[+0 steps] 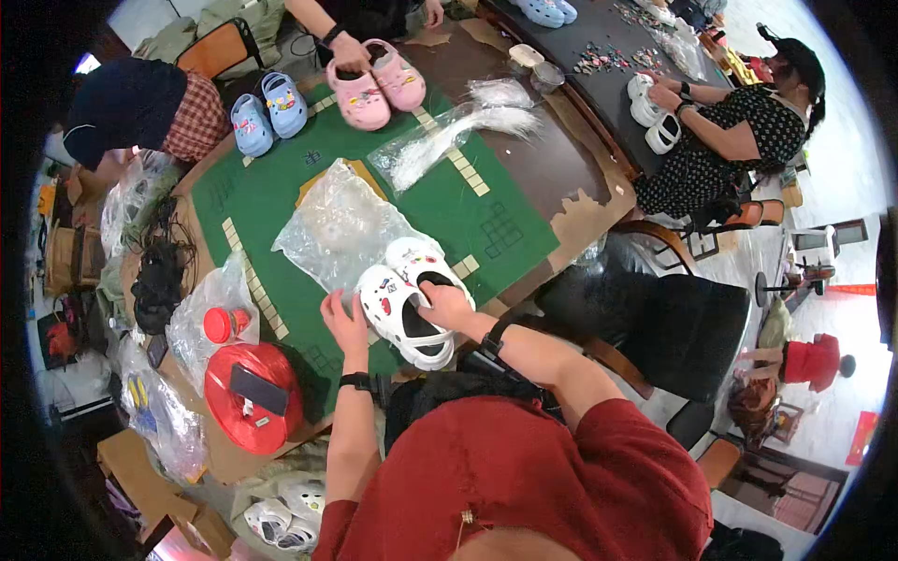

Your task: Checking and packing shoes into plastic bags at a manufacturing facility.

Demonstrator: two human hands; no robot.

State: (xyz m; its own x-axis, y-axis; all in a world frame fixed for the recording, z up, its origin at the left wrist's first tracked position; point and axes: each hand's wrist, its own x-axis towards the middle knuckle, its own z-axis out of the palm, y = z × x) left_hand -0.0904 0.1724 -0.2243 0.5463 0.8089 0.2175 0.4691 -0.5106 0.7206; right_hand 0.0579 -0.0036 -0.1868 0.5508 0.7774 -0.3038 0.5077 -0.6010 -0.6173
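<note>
A pair of white clogs (379, 290) with colourful charms lies at the near edge of the green mat (309, 178). My right hand (447, 306) reaches into the foot openings, its fingers closed on the clogs and partly hidden inside. Beside the nearer clog's left side is my left hand (346, 325), fingers apart, holding nothing. It is close to the clog; whether the fingertips touch it I cannot tell. Just beyond the clogs, a clear plastic bag (339, 224) lies crumpled on the mat, over a yellowish piece.
Pink clogs (360, 100), touched by another person's hand, and blue clogs (253, 126) stand at the far side. White strips (421, 154) lie in clear plastic. To my left are a red reel (224, 397) with a phone (259, 388) on it. A black chair (683, 327) stands right.
</note>
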